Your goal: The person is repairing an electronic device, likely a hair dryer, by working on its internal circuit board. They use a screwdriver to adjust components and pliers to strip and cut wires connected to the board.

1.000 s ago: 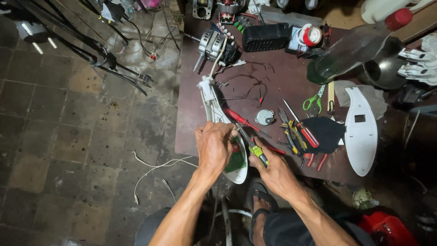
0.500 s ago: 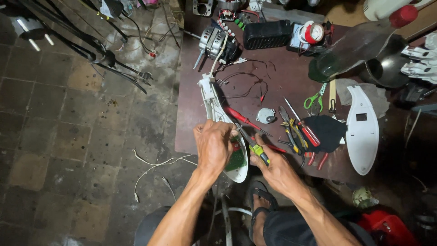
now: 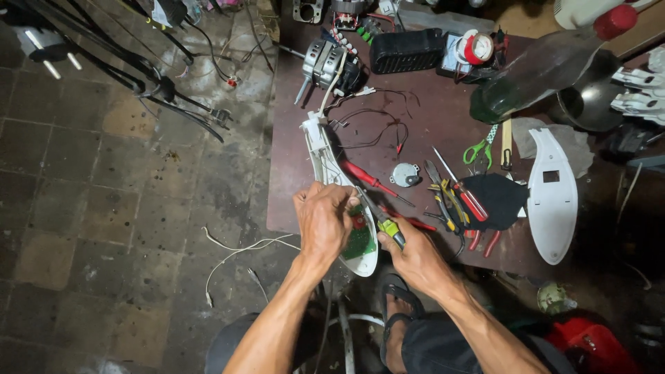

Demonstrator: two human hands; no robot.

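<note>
My left hand [image 3: 324, 220] grips the near end of a long white plastic housing [image 3: 321, 149] that lies on the brown table [image 3: 291, 187]. A green circuit board [image 3: 361, 242] sits inside the housing's near end. My right hand [image 3: 415, 257] holds a screwdriver with a green and yellow handle [image 3: 389, 228], its shaft pointing up-left into the housing beside my left fingers. The tip is hidden behind my left hand.
A red-handled screwdriver [image 3: 367, 179], a small round motor [image 3: 405, 174], pliers [image 3: 443, 201], green scissors [image 3: 478, 149], a second white housing half [image 3: 552, 194], a fan motor [image 3: 325, 64], a clear bottle [image 3: 540, 69] and loose wires lie on the table. Cables and plugs [image 3: 166, 90] cover the tiled floor at left.
Both hands stay on the housing's near end. The screwdriver and hands shift only slightly.
</note>
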